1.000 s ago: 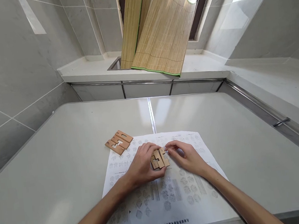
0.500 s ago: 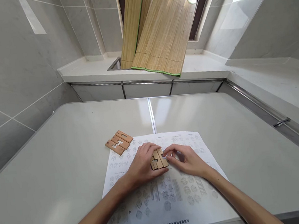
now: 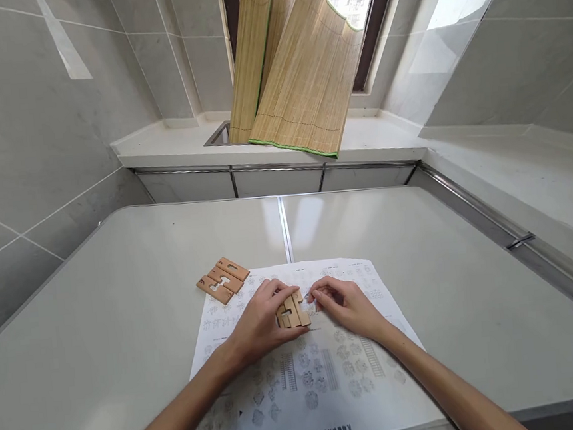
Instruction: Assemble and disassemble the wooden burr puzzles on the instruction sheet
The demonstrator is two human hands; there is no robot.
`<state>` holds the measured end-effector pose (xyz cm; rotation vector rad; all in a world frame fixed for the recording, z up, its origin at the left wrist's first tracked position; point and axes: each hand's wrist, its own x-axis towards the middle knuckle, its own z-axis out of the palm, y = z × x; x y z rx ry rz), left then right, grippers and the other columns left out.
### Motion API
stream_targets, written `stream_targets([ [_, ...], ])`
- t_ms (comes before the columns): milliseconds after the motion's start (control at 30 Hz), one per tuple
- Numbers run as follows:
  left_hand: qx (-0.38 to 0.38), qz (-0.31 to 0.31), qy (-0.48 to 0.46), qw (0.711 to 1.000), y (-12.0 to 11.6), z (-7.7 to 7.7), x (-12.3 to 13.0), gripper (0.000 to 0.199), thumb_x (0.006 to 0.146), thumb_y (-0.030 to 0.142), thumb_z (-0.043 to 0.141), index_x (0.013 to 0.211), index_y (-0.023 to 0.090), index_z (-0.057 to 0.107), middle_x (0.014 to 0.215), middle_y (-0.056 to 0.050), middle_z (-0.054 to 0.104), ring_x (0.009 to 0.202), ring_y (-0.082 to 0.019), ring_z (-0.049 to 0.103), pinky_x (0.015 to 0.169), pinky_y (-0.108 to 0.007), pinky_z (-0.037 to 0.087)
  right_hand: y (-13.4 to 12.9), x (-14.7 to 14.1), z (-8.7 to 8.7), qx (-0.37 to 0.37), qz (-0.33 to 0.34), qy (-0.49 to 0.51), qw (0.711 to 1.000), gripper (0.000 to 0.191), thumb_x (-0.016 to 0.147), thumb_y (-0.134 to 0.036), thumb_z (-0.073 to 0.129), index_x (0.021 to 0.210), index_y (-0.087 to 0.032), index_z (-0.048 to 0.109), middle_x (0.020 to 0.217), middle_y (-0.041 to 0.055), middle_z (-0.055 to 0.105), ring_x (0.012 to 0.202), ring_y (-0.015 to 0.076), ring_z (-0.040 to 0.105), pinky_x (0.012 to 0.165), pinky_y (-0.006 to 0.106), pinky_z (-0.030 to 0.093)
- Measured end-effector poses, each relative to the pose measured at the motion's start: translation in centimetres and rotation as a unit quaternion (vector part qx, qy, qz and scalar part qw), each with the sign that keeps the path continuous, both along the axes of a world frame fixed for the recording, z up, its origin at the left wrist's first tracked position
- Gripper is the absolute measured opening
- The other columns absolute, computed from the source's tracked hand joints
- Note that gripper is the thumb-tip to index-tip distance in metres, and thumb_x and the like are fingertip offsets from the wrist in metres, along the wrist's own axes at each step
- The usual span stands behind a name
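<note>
My left hand (image 3: 270, 313) grips a small set of flat wooden puzzle pieces (image 3: 295, 310) between thumb and fingers, above the printed sheet. The pieces sit side by side, with notches and slots cut in them. Just to their right is my right hand (image 3: 339, 304), its thumb and fingertips pinched together; what they hold, if anything, is too small to make out. A small gap lies between those fingertips and the pieces. Beyond my left hand, another group of notched wooden pieces (image 3: 233, 268) lies flat, partly over the sheet's far left corner.
A large white paper sheet (image 3: 327, 399) with small printed figures lies under both hands. It rests on a pale table (image 3: 99, 312) with a seam down its middle. Behind stand a white counter (image 3: 170, 148) and a bamboo mat (image 3: 300, 86) leaning by the window.
My right hand's fingertips have drawn slightly away from the pieces in my left hand. The whole view has shifted a little, so everything sits lower and more to the left.
</note>
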<state>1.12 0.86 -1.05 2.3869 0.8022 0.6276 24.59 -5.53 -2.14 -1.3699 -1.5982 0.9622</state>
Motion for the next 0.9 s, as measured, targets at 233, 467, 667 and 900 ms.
stream_targets([
  [233,0.01,0.103,0.027,0.994,-0.2,2.6,-5.7,0.064,0.084,0.058,0.08,0.139,0.029,0.066,0.123,-0.01,0.068,0.115,-0.032,0.065,0.092,-0.043,0.059,0.0,0.0,0.0,-0.006,-0.001,0.01,1.0,0.023,0.107,-0.037,0.053,0.097,-0.024,0.07,0.093,0.0032,0.08,0.078,0.0183,0.071,0.07,0.031,0.052],
  [467,0.016,0.329,0.044,0.943,0.0,2.5,-12.5,0.071,0.077,0.076,0.074,0.13,0.029,0.065,0.133,-0.008,0.069,0.119,-0.036,0.066,0.097,-0.047,0.057,0.1,-0.1,-0.1,0.002,0.004,0.004,1.0,0.023,0.106,-0.035,0.052,0.095,-0.024,0.069,0.092,0.0023,0.079,0.077,0.0176,0.072,0.068,0.03,0.051],
  [667,0.022,0.363,0.086,0.928,1.1,0.6,-13.6,0.073,0.077,0.076,0.072,0.128,0.025,0.063,0.129,-0.01,0.07,0.119,-0.037,0.065,0.098,-0.049,0.056,0.1,-0.1,0.1,0.011,0.001,-0.002,1.0,0.022,0.105,-0.034,0.052,0.094,-0.024,0.068,0.088,0.0019,0.079,0.075,0.0176,0.071,0.067,0.031,0.051],
  [900,0.012,0.361,0.093,0.928,1.5,1.5,-12.4,0.084,0.072,0.079,0.072,0.131,0.021,0.06,0.13,-0.014,0.066,0.116,-0.037,0.065,0.093,-0.049,0.057,0.1,0.1,0.0,0.007,-0.002,-0.006,1.0,0.024,0.105,-0.037,0.052,0.094,-0.024,0.068,0.088,0.0025,0.079,0.075,0.0182,0.071,0.067,0.032,0.051],
])
